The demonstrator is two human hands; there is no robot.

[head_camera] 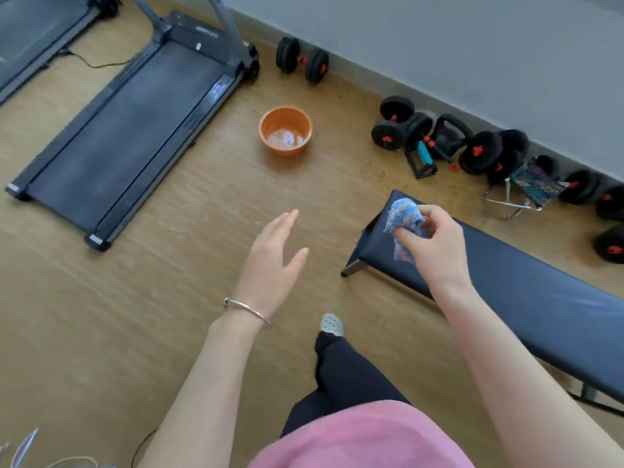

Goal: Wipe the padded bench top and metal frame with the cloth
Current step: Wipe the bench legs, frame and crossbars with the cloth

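A dark blue padded bench (526, 292) runs from centre right to the lower right, with a metal leg (351, 266) under its near-left end. My right hand (435, 244) pinches a bunched blue and white cloth (403, 216) above the bench's left end. Whether the cloth touches the pad I cannot tell. My left hand (273, 261) hovers over the wooden floor to the left of the bench, fingers straight and spread, holding nothing. A metal bangle (248, 310) circles that wrist.
An orange basin (285, 130) with water stands on the floor ahead. A treadmill (135, 126) lies to the left. Black dumbbells (302, 59), a kettlebell (450, 135) and a folding stool (530, 189) line the grey wall. My foot (332, 324) is beside the bench.
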